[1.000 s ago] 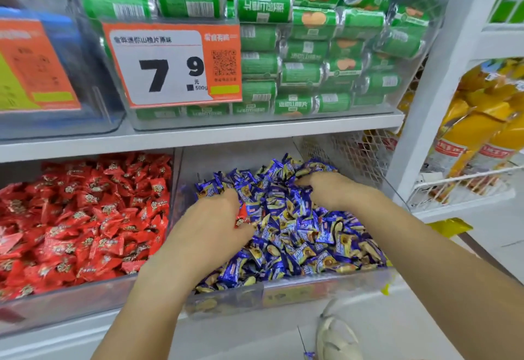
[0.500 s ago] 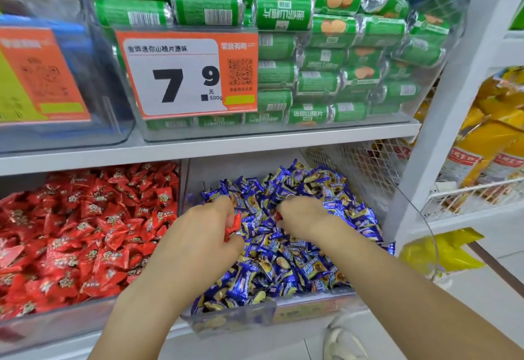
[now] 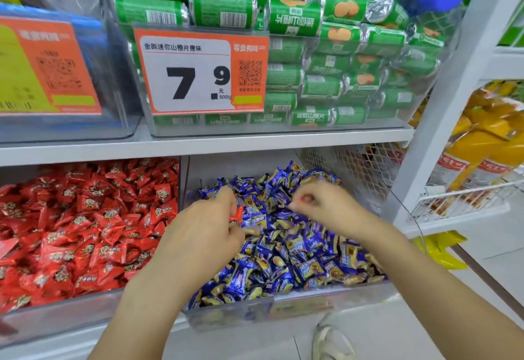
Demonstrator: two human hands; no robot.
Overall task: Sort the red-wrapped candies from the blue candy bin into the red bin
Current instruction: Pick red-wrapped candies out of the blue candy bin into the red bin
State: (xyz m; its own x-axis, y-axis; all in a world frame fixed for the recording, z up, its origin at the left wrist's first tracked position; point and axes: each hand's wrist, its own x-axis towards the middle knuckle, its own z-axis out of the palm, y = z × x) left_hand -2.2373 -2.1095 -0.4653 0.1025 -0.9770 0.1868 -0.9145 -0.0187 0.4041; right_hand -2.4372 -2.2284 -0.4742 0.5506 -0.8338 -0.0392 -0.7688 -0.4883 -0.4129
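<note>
Shop shelving, lower tier: the left hand (image 3: 198,235) is gripping a red-wrapped candy (image 3: 236,215) over the blue candy bin (image 3: 283,307). The right hand (image 3: 326,206), blurred, is pinching something red, unidentifiable. The red bin (image 3: 56,321) is sitting alongside; green packets (image 3: 326,76) are stacked above.

red candy (image 3: 236,216): red wrapper, pinched upright in the left hand (image 3: 204,235) over the blue bin's left side
second red candy (image 3: 307,198): only a small red bit shows between the right hand's (image 3: 326,206) fingers
blue bin (image 3: 283,307): clear, heaped with blue-wrapped candies, right of the red bin
red bin (image 3: 56,317): clear, full of red-wrapped candies, just beside the blue bin
</note>
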